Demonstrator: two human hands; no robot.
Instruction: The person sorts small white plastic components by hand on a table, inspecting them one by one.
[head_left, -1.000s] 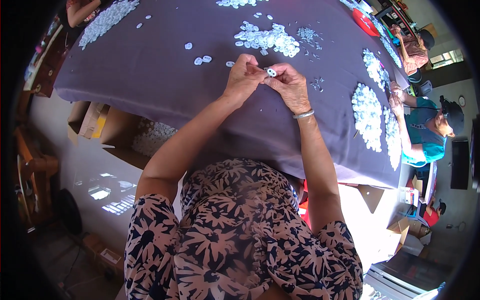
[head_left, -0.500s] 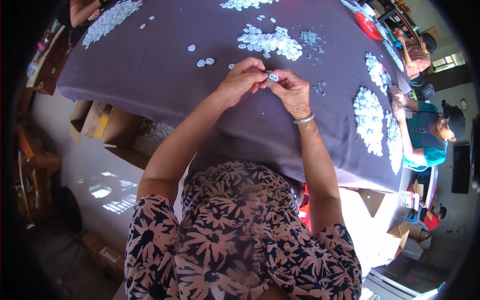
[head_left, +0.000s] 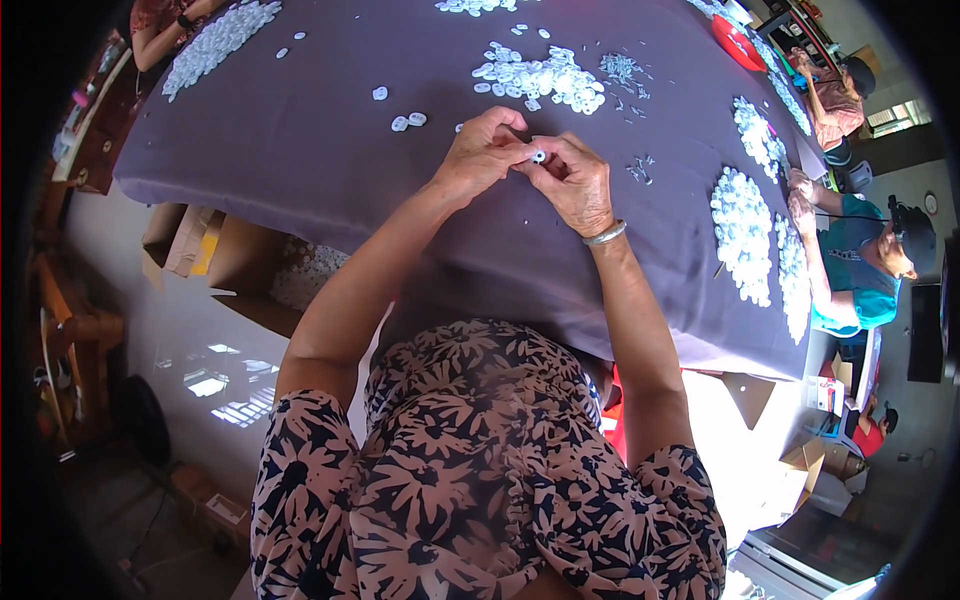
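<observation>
Over the purple-grey tablecloth (head_left: 300,150), my two hands meet at the fingertips. My right hand (head_left: 578,185) pinches a small white plastic piece with dark holes (head_left: 539,157). Against it, the fingers of my left hand (head_left: 480,158) are pressed together; whatever they hold is hidden. Just beyond my hands lies a heap of white oval two-holed pieces (head_left: 545,78). Small grey screws (head_left: 620,68) are heaped to its right, with a few more grey screws (head_left: 640,168) nearer my right hand. Loose white pieces (head_left: 408,122) lie left of the main heap.
More white heaps lie at the right edge (head_left: 740,235) and far left (head_left: 215,45). A red bowl (head_left: 737,45) stands far right. A person in teal (head_left: 865,270) works at the right side. Below the table's left edge sits an open cardboard box (head_left: 250,260).
My right hand has shifted slightly left and turned. The white piece has turned with it and shows less of its face. My left hand has hardly moved.
</observation>
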